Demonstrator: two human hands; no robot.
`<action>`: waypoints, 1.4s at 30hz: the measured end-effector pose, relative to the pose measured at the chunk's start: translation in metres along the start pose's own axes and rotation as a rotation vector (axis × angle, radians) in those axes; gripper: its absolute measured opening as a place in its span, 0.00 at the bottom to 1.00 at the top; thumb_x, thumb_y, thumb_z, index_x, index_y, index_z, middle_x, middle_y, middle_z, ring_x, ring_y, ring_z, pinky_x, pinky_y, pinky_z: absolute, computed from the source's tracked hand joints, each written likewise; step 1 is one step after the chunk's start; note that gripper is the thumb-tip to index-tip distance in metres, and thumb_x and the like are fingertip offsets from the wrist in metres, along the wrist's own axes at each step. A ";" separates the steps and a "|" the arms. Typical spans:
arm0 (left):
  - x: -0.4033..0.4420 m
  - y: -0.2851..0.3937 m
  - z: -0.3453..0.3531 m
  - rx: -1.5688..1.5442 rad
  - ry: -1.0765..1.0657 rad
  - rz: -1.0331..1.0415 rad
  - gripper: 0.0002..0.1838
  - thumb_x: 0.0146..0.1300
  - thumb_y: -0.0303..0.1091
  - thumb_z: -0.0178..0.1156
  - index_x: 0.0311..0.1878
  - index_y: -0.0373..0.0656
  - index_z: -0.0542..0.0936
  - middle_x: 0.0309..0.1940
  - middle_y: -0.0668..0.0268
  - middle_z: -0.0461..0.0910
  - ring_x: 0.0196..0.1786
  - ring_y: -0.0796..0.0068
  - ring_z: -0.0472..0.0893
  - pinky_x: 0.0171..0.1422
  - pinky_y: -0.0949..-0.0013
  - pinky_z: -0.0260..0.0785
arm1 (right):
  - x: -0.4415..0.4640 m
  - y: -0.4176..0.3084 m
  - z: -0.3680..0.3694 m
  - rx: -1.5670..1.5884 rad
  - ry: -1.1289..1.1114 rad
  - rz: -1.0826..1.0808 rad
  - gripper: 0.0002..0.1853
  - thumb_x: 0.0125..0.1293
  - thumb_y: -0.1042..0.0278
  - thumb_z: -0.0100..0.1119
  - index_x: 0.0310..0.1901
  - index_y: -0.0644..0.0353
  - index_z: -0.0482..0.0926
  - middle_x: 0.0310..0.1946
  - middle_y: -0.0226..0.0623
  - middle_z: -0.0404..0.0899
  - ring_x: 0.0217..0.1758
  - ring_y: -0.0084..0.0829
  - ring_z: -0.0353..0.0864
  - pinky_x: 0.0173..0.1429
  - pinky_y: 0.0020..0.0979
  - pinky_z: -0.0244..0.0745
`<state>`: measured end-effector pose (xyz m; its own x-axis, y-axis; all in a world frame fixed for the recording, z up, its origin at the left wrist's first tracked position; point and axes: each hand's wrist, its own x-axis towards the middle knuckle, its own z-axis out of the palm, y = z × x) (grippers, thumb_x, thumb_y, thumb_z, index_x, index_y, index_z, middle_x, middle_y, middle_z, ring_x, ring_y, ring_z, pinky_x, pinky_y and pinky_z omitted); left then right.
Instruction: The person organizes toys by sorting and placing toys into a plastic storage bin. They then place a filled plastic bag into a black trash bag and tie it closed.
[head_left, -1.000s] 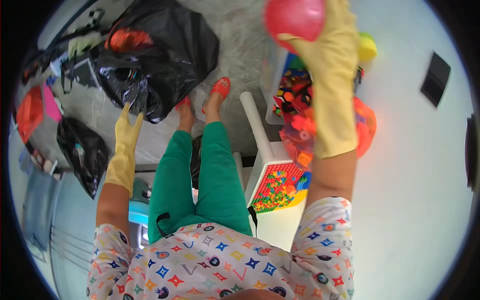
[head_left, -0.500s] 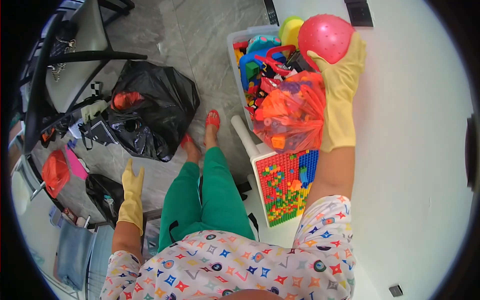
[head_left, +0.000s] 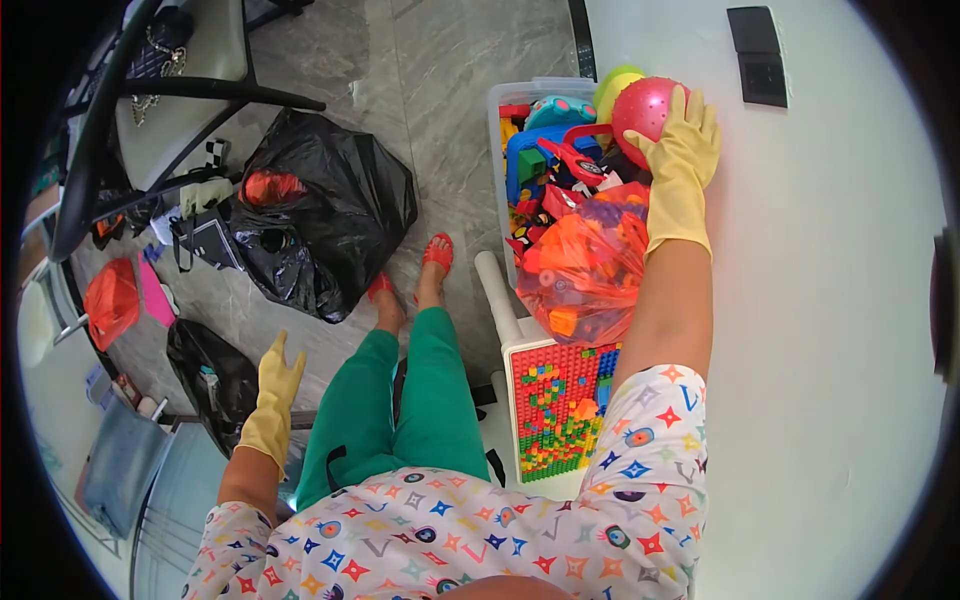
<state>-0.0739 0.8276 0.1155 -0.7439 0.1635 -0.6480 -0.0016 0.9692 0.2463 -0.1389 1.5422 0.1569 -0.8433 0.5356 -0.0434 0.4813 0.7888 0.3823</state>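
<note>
My right hand [head_left: 684,172], in a yellow rubber glove, lies with spread fingers against the pink bumpy ball [head_left: 643,108]. The ball sits at the far right of a clear plastic bin [head_left: 505,190] full of toys, beside a yellow-green ball [head_left: 613,88]. Below my right hand, a red see-through bag [head_left: 585,265] of orange and purple pieces rests at the bin's near end. My left hand [head_left: 275,390], gloved too, hangs low on the left with fingers apart, holding nothing, near a small black bag [head_left: 212,375].
A large black plastic bag [head_left: 345,200] lies on the grey floor [head_left: 440,60] left of my feet. A chair [head_left: 195,90] stands at the upper left. Nearer me than the bin is a small table with a building-brick top [head_left: 555,400]. A white wall [head_left: 830,300] runs along the right.
The pink ball has gone down into the bin's far right corner. My right hand has shifted from gripping its side to lying over it with spread fingers. My view has shifted slightly.
</note>
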 end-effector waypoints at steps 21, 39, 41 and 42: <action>0.008 -0.071 0.052 -0.081 0.056 -0.052 0.36 0.66 0.49 0.67 0.72 0.38 0.73 0.66 0.45 0.79 0.69 0.44 0.77 0.74 0.50 0.68 | 0.010 -0.041 -0.025 0.686 0.336 -0.308 0.21 0.69 0.59 0.71 0.57 0.64 0.83 0.56 0.50 0.85 0.58 0.47 0.84 0.64 0.41 0.78; 0.280 -0.029 0.133 -0.840 0.113 -0.271 0.51 0.51 0.45 0.78 0.76 0.35 0.66 0.69 0.42 0.74 0.71 0.52 0.75 0.73 0.59 0.70 | -0.175 -0.553 0.024 0.969 -0.936 -0.575 0.46 0.64 0.72 0.61 0.83 0.51 0.52 0.66 0.58 0.77 0.64 0.55 0.82 0.69 0.46 0.76; 0.299 -0.053 0.165 -1.999 -0.168 -0.087 0.45 0.56 0.45 0.76 0.74 0.38 0.69 0.66 0.44 0.79 0.63 0.52 0.82 0.68 0.57 0.74 | -0.195 -0.563 0.070 1.108 -0.811 -0.631 0.44 0.60 0.65 0.69 0.79 0.53 0.62 0.61 0.57 0.82 0.63 0.54 0.83 0.66 0.45 0.77; 0.277 -0.053 0.157 -1.296 -0.145 -0.048 0.33 0.60 0.45 0.73 0.66 0.40 0.77 0.55 0.49 0.84 0.54 0.56 0.85 0.63 0.61 0.75 | -0.192 -0.554 0.071 1.067 -0.851 -0.703 0.42 0.59 0.64 0.71 0.76 0.55 0.67 0.60 0.57 0.82 0.63 0.54 0.83 0.65 0.45 0.77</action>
<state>-0.1748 0.8508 -0.1897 -0.6465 0.2308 -0.7271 -0.7260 0.1068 0.6794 -0.2270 1.0234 -0.1123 -0.7632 -0.3106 -0.5667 0.3119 0.5909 -0.7440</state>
